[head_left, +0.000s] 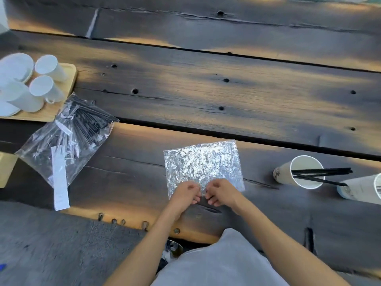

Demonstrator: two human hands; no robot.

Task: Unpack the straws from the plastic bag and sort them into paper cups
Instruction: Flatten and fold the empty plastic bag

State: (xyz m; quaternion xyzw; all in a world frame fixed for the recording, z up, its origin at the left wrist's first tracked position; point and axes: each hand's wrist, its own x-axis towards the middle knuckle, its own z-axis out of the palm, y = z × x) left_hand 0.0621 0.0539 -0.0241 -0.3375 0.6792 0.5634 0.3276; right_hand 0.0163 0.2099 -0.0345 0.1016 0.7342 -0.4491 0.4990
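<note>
A crinkled clear plastic bag (203, 164) lies flat near the table's front edge and looks empty. My left hand (186, 193) and my right hand (221, 191) pinch its near edge side by side. To the left lies a second clear bag (68, 137) holding several black straws and a white paper strip. At the right stands a paper cup (288, 173) with several black straws (321, 174) sticking out. Another paper cup (362, 188) sits beside it, cut off by the frame edge.
A light wooden tray (61, 100) at the far left carries several white cups (48, 87) and plates. The dark plank table (206, 89) has gaps and knot holes. Grey floor (61, 244) lies below the front edge.
</note>
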